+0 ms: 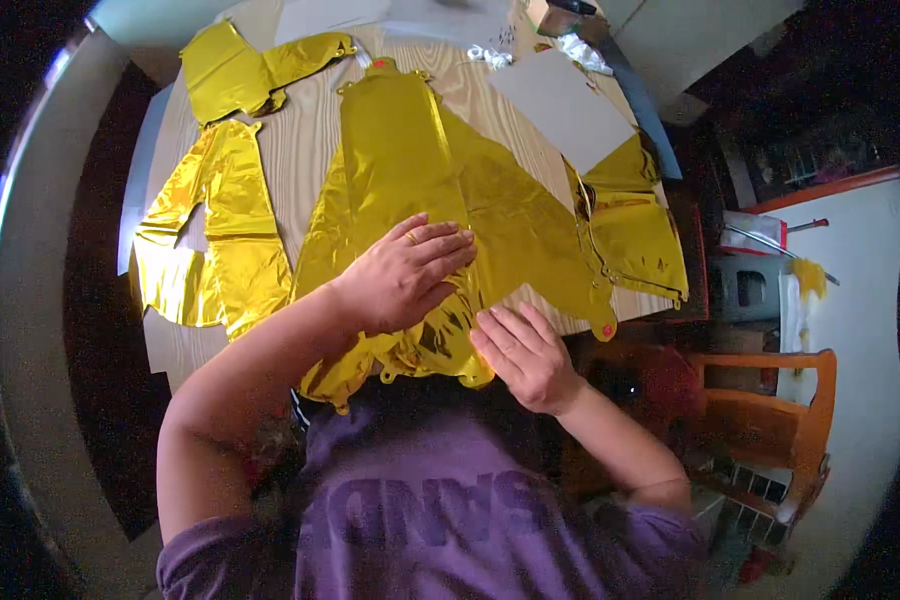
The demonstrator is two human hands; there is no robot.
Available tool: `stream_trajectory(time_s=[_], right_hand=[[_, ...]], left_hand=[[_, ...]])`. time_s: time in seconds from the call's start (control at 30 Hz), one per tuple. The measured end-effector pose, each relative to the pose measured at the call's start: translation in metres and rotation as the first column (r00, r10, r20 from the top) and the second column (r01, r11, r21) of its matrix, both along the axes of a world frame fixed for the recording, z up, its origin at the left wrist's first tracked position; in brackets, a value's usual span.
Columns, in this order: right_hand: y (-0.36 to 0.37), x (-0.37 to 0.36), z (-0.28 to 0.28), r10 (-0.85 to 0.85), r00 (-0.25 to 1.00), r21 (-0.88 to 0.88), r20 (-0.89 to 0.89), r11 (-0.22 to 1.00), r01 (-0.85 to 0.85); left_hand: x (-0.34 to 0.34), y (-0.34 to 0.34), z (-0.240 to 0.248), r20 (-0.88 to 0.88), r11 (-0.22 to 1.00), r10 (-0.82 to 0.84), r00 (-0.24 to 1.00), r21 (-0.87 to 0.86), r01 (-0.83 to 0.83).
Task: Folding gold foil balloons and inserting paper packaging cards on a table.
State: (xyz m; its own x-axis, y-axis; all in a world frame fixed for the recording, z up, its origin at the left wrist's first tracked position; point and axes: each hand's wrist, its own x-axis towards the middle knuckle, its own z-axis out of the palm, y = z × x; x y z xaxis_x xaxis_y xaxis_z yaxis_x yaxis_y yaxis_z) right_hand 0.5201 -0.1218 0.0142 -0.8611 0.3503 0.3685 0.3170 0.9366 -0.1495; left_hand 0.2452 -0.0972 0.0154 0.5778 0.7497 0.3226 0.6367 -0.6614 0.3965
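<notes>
A large flat gold foil balloon (395, 150) lies spread over the wooden table (305, 120) in front of me, with a red dot on its tab at the far end. Its near part is crumpled and hangs at the table's front edge, close to my body. My left hand (410, 270) rests palm down on the foil near its middle, fingers stretched out. Lower and to the right, my right hand (530, 360) lies with straight fingers against the foil's near right edge. Neither hand appears to grip anything.
More flat gold foil pieces lie at the left (238, 190), the far left (220, 80) and the right (640, 240). A pale card (560, 105) partly covers the right piece. Crumpled white scraps (490, 56) sit at the back. A wooden chair (765, 430) stands at the right.
</notes>
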Motion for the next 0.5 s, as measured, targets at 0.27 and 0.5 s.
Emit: stream_trajectory(time_s=[0.27,0.5], right_hand=[[0.01,-0.007,0.023,0.052,0.999,0.016,0.009,0.998,-0.052],[0.044,-0.016,0.066,0.147,0.988,-0.483,0.049,0.869,-0.106]], left_hand=[[-0.012,0.006,0.014,0.406,0.981,0.145,0.902,-0.175,-0.079],[-0.041,0.016,-0.002,0.123,0.964,0.239,0.963,0.091,-0.251]])
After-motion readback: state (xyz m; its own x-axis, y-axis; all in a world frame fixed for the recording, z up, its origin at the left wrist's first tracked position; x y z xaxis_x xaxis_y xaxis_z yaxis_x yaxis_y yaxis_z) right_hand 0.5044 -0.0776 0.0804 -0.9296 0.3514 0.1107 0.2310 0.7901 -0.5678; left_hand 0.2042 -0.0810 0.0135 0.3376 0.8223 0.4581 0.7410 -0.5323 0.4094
